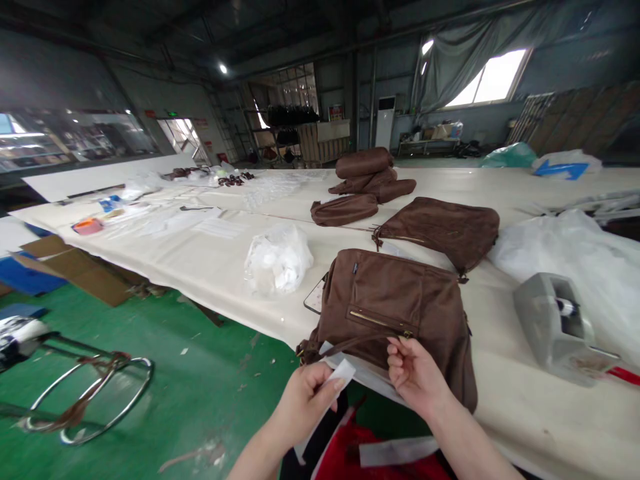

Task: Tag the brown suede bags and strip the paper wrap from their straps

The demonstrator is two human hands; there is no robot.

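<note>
A brown bag [395,300] with a brass front zipper lies on the table's near edge, right in front of me. My left hand [307,399] is closed round a white strip [343,373], thin and flat like paper or foam, whose end sticks out past the thumb. With fingertips pinched together, my right hand [411,375] holds the bag's thin brown strap [364,339] near the zipper pull. More white sheet material shows under the strap at the bag's lower edge. A second white strip [397,452] lies across my lap.
Behind the bag lie another brown bag [440,230] and stacked brown bags [367,177]. A clear plastic bag of white scraps [279,260] sits left; a phone [314,297] is partly under the near bag. A grey tape dispenser [553,330] and plastic sheeting [575,260] are right.
</note>
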